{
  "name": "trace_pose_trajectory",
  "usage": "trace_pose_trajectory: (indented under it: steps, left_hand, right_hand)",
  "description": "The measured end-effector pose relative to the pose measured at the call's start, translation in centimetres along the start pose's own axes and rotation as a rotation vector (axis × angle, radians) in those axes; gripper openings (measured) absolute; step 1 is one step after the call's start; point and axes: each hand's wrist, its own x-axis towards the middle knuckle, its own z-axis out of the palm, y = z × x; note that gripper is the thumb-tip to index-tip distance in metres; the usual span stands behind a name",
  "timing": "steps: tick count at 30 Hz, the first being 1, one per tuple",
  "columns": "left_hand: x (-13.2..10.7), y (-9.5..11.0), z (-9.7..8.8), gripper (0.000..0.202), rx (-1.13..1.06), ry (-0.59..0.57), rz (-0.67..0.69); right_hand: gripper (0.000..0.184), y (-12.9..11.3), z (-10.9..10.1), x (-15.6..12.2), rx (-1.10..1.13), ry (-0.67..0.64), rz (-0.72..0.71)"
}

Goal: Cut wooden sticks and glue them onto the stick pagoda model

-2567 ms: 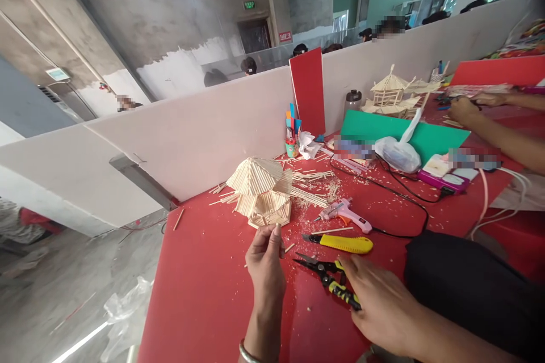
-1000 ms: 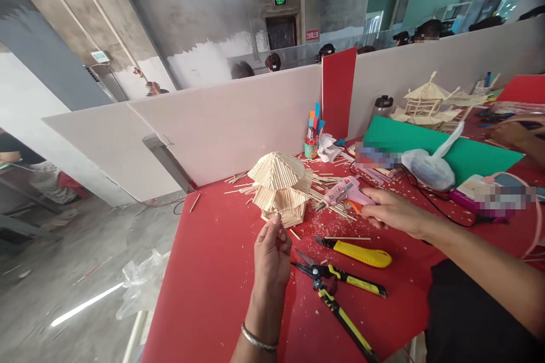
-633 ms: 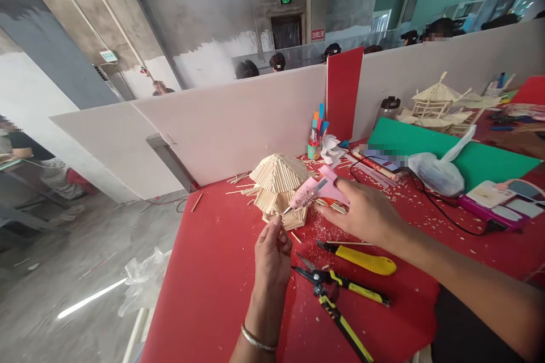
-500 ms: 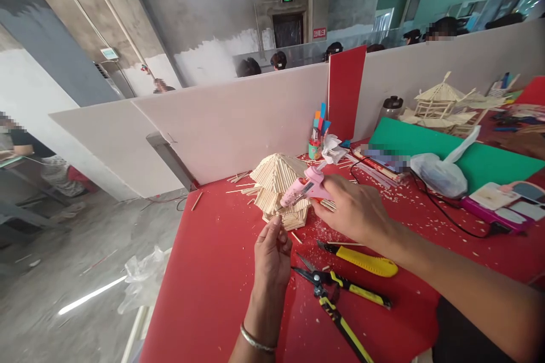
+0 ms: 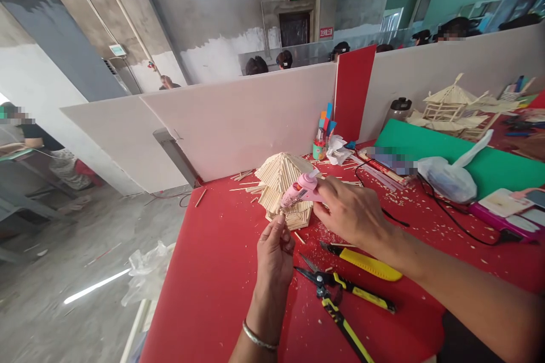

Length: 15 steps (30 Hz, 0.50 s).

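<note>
My right hand [image 5: 351, 210] is wrapped round a pink hot glue gun [image 5: 301, 188], its nozzle angled down to the left. Just below the nozzle, the thumb and fingers of my left hand [image 5: 276, 247] pinch what looks like a short wooden stick [image 5: 281, 214], mostly hidden. Behind both hands stands a small model pavilion [image 5: 272, 178] of pale wooden sticks with tiered, sloping roofs; the glue gun covers part of it. Nearer me on the red table [image 5: 213, 283] lie a yellow utility knife [image 5: 368, 262] and black-and-yellow shears [image 5: 336, 295] with parted blades.
Loose sticks [image 5: 247, 187] lie around the model, and wood scraps litter the tabletop. To the right are a green board [image 5: 489, 161], a plastic bag [image 5: 447, 178], a black cable [image 5: 453, 221] and another stick model [image 5: 453, 102]. A pale partition [image 5: 247, 119] closes off the back.
The view has swung slightly left, so the scene sits further right. Against the model, the glue gun has shifted slightly left, its nozzle close to my left fingertips. Both hands keep their grips.
</note>
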Motion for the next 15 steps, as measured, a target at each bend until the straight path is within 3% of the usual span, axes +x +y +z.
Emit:
trace_pose_trajectory:
  steps: [15]
  left_hand:
    - [0.05,0.08,0.18,0.037,-0.005,0.0,-0.008]
  right_hand:
    - [0.02,-0.16,0.05,0.02,0.018,-0.021,0.001]
